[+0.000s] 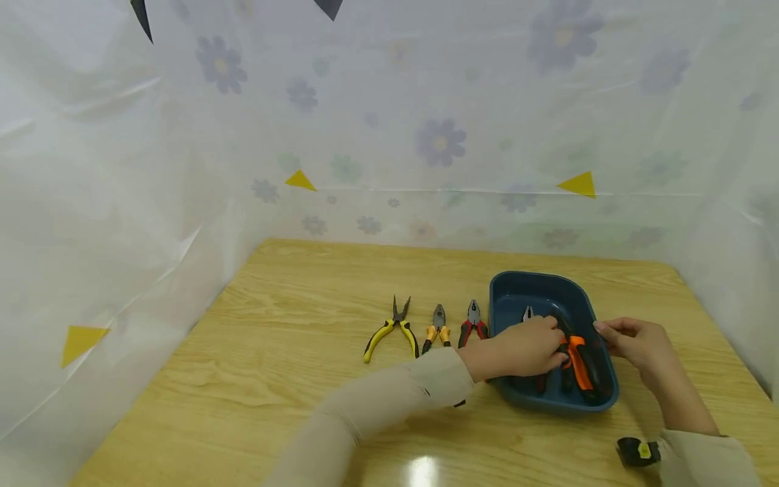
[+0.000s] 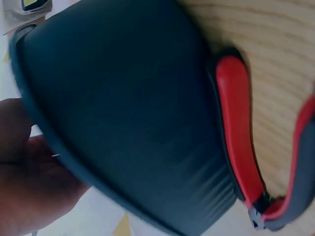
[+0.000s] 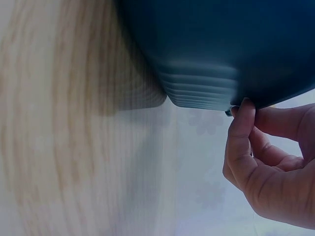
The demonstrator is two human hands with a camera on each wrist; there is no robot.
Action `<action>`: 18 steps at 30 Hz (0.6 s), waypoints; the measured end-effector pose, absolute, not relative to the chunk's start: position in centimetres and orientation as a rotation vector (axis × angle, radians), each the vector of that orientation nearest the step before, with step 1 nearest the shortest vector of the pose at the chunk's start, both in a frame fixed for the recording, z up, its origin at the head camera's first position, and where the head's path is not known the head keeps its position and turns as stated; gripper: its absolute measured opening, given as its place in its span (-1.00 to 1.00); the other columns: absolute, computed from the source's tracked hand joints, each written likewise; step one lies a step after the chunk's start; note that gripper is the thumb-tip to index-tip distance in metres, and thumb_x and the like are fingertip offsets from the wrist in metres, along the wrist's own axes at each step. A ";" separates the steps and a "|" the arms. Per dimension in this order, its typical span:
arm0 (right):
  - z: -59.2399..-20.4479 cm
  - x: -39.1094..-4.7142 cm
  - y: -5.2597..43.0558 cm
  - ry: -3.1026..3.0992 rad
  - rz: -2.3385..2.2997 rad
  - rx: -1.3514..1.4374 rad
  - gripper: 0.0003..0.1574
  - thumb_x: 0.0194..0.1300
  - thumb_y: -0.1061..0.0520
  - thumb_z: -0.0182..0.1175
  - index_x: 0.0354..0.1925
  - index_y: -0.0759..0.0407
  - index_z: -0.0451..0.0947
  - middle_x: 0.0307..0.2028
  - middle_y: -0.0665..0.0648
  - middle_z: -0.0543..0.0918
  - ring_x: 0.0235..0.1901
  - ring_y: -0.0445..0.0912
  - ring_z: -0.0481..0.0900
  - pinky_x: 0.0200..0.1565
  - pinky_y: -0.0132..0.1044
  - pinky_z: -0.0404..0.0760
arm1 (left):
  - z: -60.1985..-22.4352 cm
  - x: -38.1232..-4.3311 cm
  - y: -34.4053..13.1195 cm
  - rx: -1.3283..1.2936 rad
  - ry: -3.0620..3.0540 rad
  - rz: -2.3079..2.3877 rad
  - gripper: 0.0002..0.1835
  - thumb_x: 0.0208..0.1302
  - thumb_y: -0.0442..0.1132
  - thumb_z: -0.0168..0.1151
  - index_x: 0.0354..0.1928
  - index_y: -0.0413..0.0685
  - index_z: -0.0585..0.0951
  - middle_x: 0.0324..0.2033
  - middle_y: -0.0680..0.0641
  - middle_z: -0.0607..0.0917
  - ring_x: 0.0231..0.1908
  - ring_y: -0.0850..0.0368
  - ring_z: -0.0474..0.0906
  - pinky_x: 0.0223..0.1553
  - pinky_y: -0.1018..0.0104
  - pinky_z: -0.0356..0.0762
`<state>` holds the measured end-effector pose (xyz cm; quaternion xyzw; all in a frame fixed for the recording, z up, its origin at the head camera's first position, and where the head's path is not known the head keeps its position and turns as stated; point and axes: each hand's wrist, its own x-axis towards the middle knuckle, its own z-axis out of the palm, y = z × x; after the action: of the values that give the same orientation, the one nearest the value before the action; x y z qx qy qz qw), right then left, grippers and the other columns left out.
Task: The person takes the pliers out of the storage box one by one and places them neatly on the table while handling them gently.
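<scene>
My left hand (image 1: 532, 345) reaches over the near-left wall of a dark blue plastic tray (image 1: 504, 284), its curled fingers pinching a dark handle of orange-and-black pliers (image 1: 564, 358). The palm side and most of that grip are hidden. Beside them in the tray lies a tool with a thick orange-and-black handle (image 1: 581, 368); a metal plier nose (image 1: 527, 313) shows past the knuckles. My right hand (image 1: 639, 345) holds the tray's right rim between thumb and fingers, seen closely in the right wrist view, where the hand (image 3: 275, 162) pinches the edge.
Left of the tray, red-and-black pliers (image 1: 473, 314) lie close by its wall, then yellow-and-black pliers (image 1: 439, 321) and opened long-nose pliers (image 1: 398, 318) with yellow handles. A flowered plastic sheet (image 1: 377, 149) hangs behind the wooden table (image 1: 243, 379). My left forearm crosses before the pliers.
</scene>
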<state>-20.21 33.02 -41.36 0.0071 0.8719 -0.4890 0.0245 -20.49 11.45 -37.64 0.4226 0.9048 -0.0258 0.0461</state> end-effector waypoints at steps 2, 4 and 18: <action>-41.3 -20.1 32.9 2.700 -1.507 0.020 -0.36 0.44 0.01 0.06 -0.03 0.70 0.42 -0.41 -0.09 0.58 -0.47 -0.35 0.57 -0.35 -0.35 0.63 | -38.2 -20.5 12.3 1.287 2.737 -0.111 -0.64 0.45 0.05 -0.01 0.15 0.14 0.54 -0.05 0.17 0.49 -0.14 0.38 0.43 -0.09 0.59 0.39; -41.2 -20.1 32.9 2.706 -1.501 0.017 -0.36 0.44 0.02 0.06 -0.03 0.71 0.41 -0.41 -0.08 0.59 -0.48 -0.35 0.56 -0.35 -0.34 0.63 | -38.8 -20.5 12.8 1.281 2.723 -0.139 -0.63 0.45 0.05 -0.01 0.19 0.16 0.52 -0.01 0.17 0.49 -0.10 0.38 0.44 -0.07 0.60 0.39; -41.4 -20.1 32.8 2.720 -1.483 0.015 -0.34 0.45 -0.01 0.03 0.03 0.68 0.40 -0.34 -0.01 0.59 -0.45 -0.37 0.55 -0.33 -0.31 0.64 | -39.8 -19.8 13.5 1.191 2.782 -0.204 -0.82 0.43 -0.07 0.06 -0.07 0.32 0.63 0.00 0.20 0.45 -0.09 0.33 0.32 -0.14 0.54 0.42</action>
<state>-20.10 32.76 -41.39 0.0049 0.8778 -0.4785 0.0217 -19.78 13.54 -39.82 0.3922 0.9158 -0.0673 0.0542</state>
